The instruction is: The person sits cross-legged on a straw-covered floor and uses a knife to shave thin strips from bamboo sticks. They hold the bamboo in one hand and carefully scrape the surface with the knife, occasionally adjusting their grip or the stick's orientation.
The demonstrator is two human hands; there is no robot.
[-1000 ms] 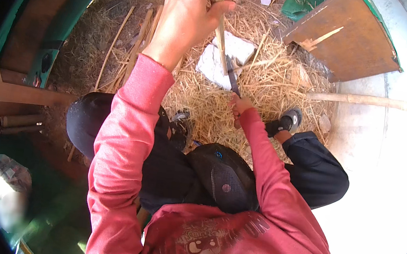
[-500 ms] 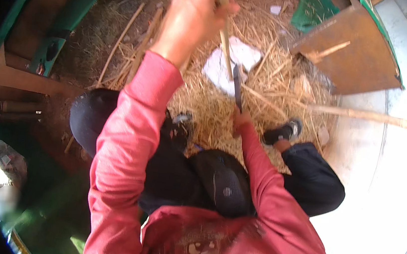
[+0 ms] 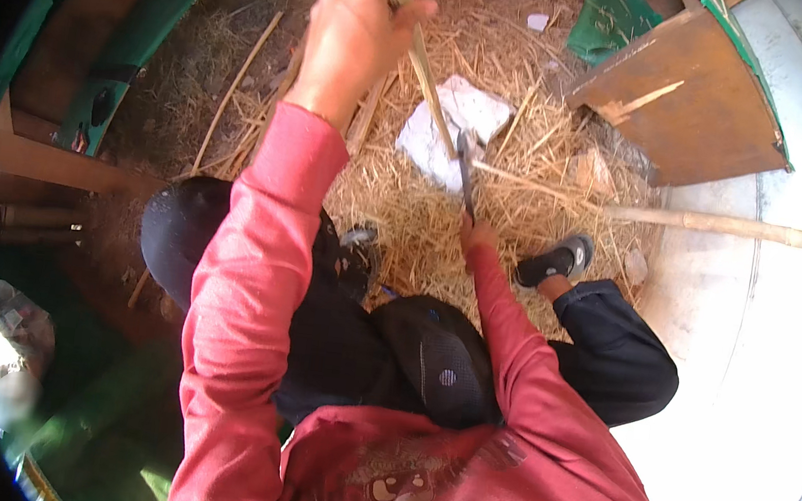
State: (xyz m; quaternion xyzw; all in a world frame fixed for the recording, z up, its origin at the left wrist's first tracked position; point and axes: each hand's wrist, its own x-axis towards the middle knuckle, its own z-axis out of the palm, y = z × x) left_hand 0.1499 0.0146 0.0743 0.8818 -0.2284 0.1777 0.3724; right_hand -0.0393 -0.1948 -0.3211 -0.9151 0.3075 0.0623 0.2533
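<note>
Bamboo strip (image 3: 430,81): slanting upright over the middle of the straw-covered ground (image 3: 406,202), its top being gripped in the closed left hand (image 3: 355,32). Knife (image 3: 465,171): blade touching the strip's lower part, handle being gripped by the closed right hand (image 3: 475,232). White paper (image 3: 460,124) lying just behind. Long bamboo pole (image 3: 730,227) lying toward the ground's right edge, below a brown wooden board (image 3: 695,101).

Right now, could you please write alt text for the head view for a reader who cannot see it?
Seen from above, a person in a red top holds a thin bamboo strip up in the left hand while the right hand holds a dark blade against it, above straw shavings.
</note>
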